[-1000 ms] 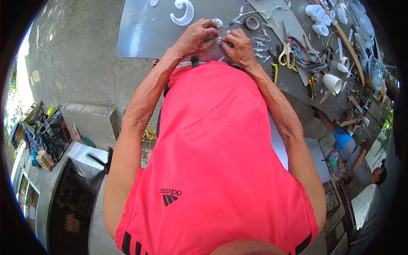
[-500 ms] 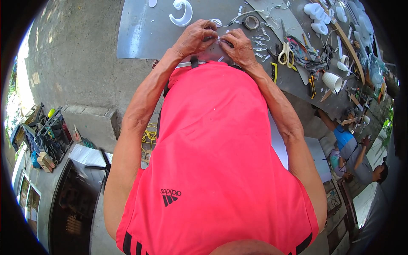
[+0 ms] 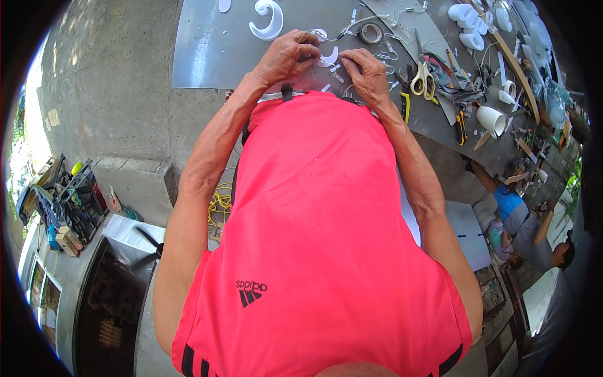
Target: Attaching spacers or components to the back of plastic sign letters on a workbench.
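My left hand [image 3: 290, 58] is closed, thumb against fingers, on a thin white wire of small light modules at the table's near edge. One light module [image 3: 337, 76] hangs from this wire just right of the fingertips. Between both hands lies a small white curved piece [image 3: 329, 58]. My right hand [image 3: 369, 76] is apart from the left, its thumb and fingertips pinched together; what they hold, if anything, is too small to make out. A round white piece [image 3: 320, 34] with wire sits beyond the left fingers. Farther left is a larger white curved shell [image 3: 269, 21].
A tape roll [image 3: 370, 34], wired light modules [image 3: 389, 56], scissors [image 3: 423, 81] and yellow-handled pliers [image 3: 406, 105] lie right of my hands. A grey cloth [image 3: 449, 78], a white cup-like piece [image 3: 490, 121] and a wooden strip [image 3: 510, 60] are farther right. Another person [image 3: 534, 235] is at the right.
My right hand has moved right and slightly nearer, away from my left hand. The small curved piece and light module between them now show. My left hand has barely moved.
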The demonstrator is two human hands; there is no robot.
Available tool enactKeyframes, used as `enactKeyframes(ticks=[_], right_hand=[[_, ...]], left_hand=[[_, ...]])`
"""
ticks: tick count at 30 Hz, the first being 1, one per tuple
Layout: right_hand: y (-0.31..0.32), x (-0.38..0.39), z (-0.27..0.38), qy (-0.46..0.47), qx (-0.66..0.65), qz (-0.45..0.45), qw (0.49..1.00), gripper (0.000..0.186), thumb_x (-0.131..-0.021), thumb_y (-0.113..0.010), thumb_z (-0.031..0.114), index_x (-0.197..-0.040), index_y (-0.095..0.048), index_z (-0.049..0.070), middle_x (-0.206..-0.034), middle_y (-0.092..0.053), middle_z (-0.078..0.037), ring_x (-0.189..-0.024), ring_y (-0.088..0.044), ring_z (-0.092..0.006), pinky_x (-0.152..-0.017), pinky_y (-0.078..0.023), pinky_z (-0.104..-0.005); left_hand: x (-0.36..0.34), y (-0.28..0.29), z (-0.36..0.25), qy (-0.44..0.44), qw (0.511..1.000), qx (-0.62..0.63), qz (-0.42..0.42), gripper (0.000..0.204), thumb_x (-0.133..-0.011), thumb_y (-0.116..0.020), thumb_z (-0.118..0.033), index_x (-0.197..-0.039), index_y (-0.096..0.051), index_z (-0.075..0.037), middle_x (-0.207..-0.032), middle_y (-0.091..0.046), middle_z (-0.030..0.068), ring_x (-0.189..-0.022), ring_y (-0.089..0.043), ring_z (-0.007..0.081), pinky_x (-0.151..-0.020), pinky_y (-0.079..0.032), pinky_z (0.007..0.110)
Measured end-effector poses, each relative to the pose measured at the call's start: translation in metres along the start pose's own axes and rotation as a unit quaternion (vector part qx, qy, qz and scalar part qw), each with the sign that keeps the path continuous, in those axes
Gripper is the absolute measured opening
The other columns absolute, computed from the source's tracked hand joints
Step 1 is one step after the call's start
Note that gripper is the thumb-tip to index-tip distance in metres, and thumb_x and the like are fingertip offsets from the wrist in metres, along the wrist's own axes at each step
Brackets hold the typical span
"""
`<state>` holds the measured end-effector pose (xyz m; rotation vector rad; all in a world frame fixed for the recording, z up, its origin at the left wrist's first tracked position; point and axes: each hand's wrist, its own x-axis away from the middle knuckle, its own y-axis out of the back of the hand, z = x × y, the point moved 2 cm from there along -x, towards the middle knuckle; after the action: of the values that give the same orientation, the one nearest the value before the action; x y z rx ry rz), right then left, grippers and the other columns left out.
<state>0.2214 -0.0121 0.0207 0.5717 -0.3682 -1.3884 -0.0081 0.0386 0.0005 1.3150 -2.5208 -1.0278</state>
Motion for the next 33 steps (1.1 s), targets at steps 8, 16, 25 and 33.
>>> enactKeyframes(ticks=[8,16,25,33], right_hand=[[-0.012,-0.006,0.004,0.02,0.014,0.044,0.999,0.02,-0.088,-0.077,0.016,-0.103,-0.075,0.003,-0.099,-0.07,-0.012,-0.094,-0.068,-0.0299,-0.081,-0.055,-0.0385],[-0.028,-0.011,0.002,0.106,0.075,0.046,0.99,0.018,-0.083,-0.077,0.015,-0.096,-0.072,0.005,-0.091,-0.064,-0.011,-0.092,-0.063,-0.0309,-0.08,-0.053,-0.0399],[-0.034,-0.012,0.001,0.128,0.118,0.029,0.984,0.012,-0.08,-0.074,0.011,-0.087,-0.066,0.005,-0.085,-0.06,-0.01,-0.084,-0.06,-0.0301,-0.077,-0.05,-0.0425],[-0.037,-0.011,-0.002,0.119,0.121,0.025,0.985,0.012,-0.079,-0.073,0.011,-0.086,-0.065,0.006,-0.082,-0.058,-0.009,-0.082,-0.06,-0.0298,-0.075,-0.049,-0.0427]], left_hand=[[-0.001,0.0,-0.002,-0.024,0.999,0.007,-0.023,0.014,-0.081,-0.078,-0.012,-0.095,-0.078,-0.009,-0.111,-0.071,0.0065,-0.099,-0.065,0.0284,-0.089,-0.054,0.039],[0.001,-0.001,0.0,-0.006,1.0,-0.004,-0.002,0.019,-0.081,-0.08,-0.01,-0.1,-0.079,-0.013,-0.117,-0.071,0.0045,-0.103,-0.066,0.027,-0.089,-0.055,0.037],[0.0,0.0,0.001,-0.014,1.0,-0.017,0.002,0.029,-0.081,-0.081,-0.012,-0.109,-0.077,-0.013,-0.121,-0.07,0.0069,-0.112,-0.066,0.0292,-0.096,-0.055,0.039],[0.0,0.001,0.004,-0.018,1.0,-0.01,0.005,0.033,-0.081,-0.081,-0.013,-0.113,-0.072,-0.009,-0.124,-0.07,0.0095,-0.115,-0.066,0.0318,-0.099,-0.054,0.04]])
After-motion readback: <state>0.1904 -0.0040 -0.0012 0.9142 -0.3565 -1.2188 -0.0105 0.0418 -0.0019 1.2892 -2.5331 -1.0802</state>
